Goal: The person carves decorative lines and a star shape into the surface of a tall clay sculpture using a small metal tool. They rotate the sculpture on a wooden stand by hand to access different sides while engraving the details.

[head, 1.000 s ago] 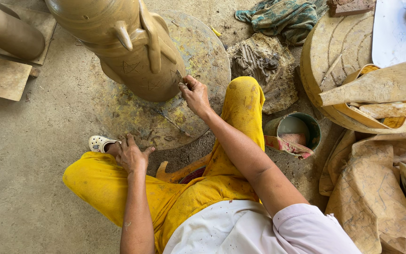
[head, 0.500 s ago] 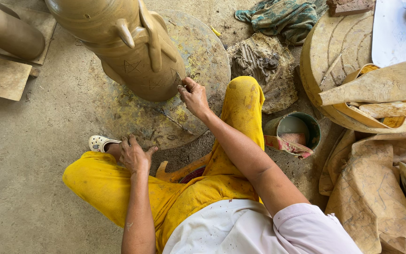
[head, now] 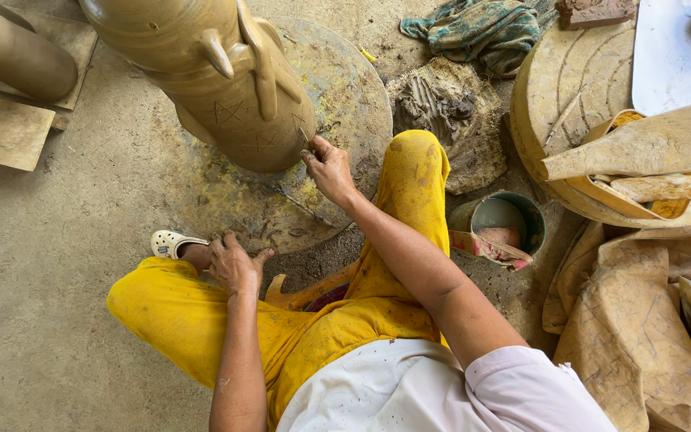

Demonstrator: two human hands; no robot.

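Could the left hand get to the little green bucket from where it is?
Probably not easily: the left hand rests on the left ankle, and the raised right knee and right arm lie between it and the bucket.

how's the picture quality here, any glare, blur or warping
Head view: soft daylight, shadows faint; the white sheet at top right is nearly blown out; the clay pot bulges from wide-angle stretch near the lens; the right hand with a thin tool at the pot and the left hand on the ankle both look sharp, no motion blur.
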